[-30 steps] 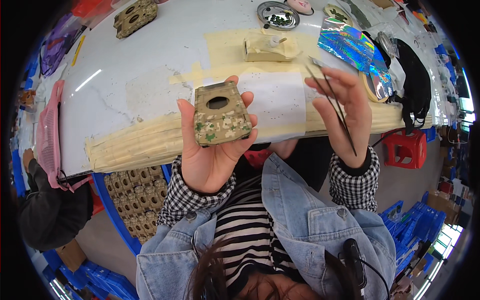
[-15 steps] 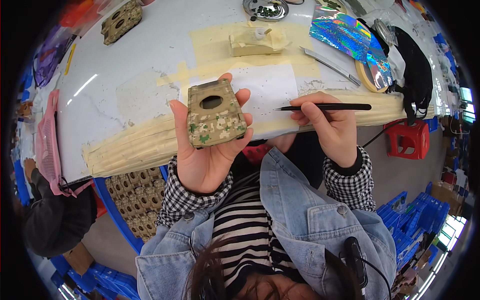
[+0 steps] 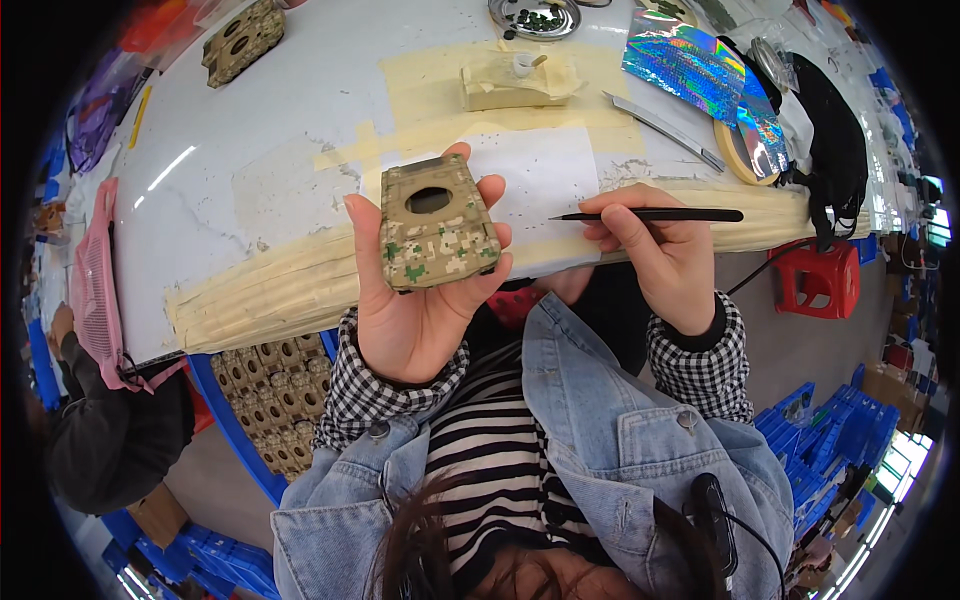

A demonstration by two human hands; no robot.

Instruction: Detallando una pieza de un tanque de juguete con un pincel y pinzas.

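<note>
My left hand (image 3: 405, 300) holds up a tan camouflage-patterned casing (image 3: 436, 224) with an oval hole near its top, gripped by thumb and fingers at its sides. My right hand (image 3: 660, 255) pinches a thin black pair of tweezers (image 3: 650, 215) lying level, its tip pointing left toward the casing and stopping a short way from it. Both hands hover over the near edge of a white table (image 3: 230, 120) covered with strips of tan masking tape.
A similar casing (image 3: 242, 38) lies at the far left. On the table stand a taped block (image 3: 515, 80), a metal dish of small parts (image 3: 535, 17), a knife (image 3: 665, 130), holographic sheets (image 3: 700, 70) and a tape roll (image 3: 745, 150). Another person (image 3: 110, 440) sits left; red stool (image 3: 815, 280) right.
My right hand turned the tweezers from upright to level and lowered them, tip now aimed at the casing. The left hand keeps holding the casing.
</note>
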